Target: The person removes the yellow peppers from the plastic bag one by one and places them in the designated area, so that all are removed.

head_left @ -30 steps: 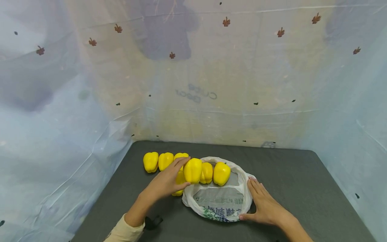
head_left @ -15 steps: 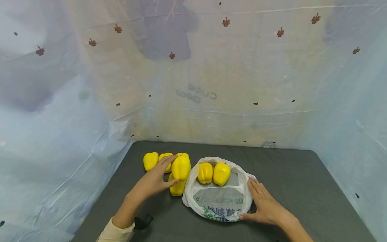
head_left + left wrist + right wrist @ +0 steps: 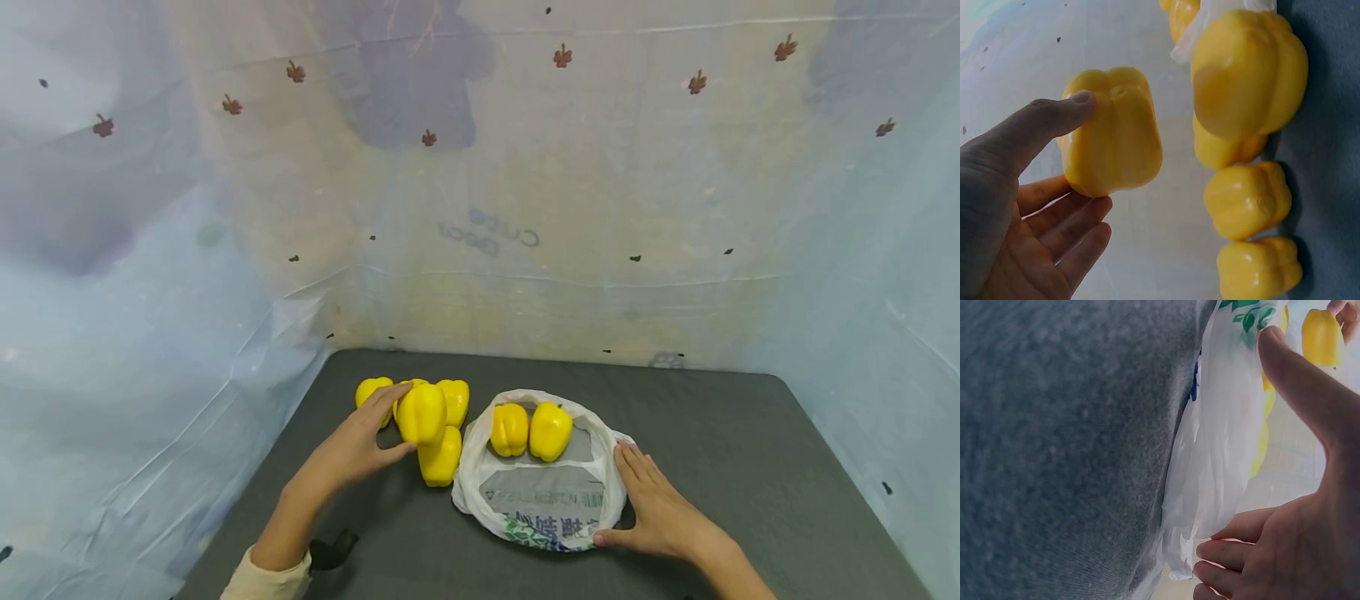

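My left hand point(image 3: 348, 454) pinches a yellow bell pepper point(image 3: 421, 414) between thumb and fingers. The left wrist view has this held pepper point(image 3: 1113, 140) raised off the table, the thumb on its side. Behind and below it, several more yellow bell peppers point(image 3: 440, 458) stand on the table, partly covered by the hand. A white plastic bag point(image 3: 467, 483) with a rolled-down rim lies open to their right, with two bell peppers point(image 3: 551, 433) at its far side. My right hand point(image 3: 660, 512) rests at the bag's right edge, fingers extended; its thumb point(image 3: 1294, 375) lies against the plastic.
Beneath everything is a dark grey table point(image 3: 720, 442). Pale printed plastic sheeting point(image 3: 570, 200) surrounds its back and sides. A black strap point(image 3: 333, 550) hangs by the left wrist.
Carrying the bell pepper, my left hand has moved left, away from the bag's rim to above the other peppers. My right hand and the bag have stayed put.
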A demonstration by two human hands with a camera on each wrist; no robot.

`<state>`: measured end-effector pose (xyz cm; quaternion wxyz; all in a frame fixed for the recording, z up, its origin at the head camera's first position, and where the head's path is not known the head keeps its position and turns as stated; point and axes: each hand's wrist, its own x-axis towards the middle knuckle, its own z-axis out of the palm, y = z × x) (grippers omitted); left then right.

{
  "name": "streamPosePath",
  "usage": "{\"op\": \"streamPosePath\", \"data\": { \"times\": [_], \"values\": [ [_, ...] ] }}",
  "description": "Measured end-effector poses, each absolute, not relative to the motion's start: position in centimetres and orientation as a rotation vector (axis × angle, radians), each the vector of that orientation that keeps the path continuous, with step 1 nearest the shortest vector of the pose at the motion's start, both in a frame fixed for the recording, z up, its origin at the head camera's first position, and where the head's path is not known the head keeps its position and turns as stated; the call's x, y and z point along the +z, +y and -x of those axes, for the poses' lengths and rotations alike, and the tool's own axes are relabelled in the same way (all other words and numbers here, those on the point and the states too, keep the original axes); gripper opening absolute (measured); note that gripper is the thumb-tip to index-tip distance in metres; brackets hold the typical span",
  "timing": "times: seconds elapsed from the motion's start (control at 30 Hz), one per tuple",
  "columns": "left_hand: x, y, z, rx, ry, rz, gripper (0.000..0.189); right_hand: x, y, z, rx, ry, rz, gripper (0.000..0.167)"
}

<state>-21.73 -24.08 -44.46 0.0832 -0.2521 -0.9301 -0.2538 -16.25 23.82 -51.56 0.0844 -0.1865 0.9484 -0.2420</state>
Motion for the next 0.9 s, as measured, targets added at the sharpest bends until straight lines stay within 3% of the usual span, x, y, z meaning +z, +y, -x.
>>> {"op": "streamPosePath", "data": {
  "times": [0.9],
  "values": [
    [-46.6, -28.8, 21.6, -0.737, -2.898, 0.677, 0.087, -51.8, 23.7, 16.2, -0.731, 2.829, 0.563, 0.142]
  ]
}}
